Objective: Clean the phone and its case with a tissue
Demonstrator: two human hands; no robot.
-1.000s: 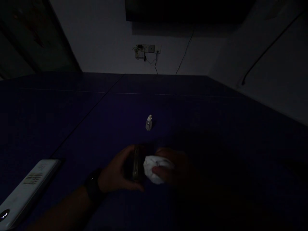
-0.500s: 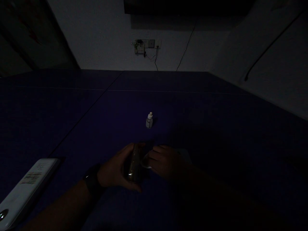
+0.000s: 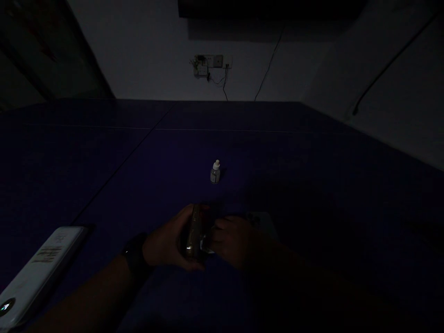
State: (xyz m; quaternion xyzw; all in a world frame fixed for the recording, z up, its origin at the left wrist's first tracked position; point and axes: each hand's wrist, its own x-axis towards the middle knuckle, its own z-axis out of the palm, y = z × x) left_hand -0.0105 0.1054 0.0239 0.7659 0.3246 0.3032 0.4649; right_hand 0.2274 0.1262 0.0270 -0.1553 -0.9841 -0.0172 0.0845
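Sitting edge-up inside left grip (image 3: 165,245): slim case (image 3: 194,231).

Glossy, metallic-looking handheld device (image 3: 194,233).

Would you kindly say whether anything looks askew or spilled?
Nothing plainly does: the small white-capped bottle stands upright and the long white rectangular device lies flat. The slim brownish object in the left hand is too dim to judge.
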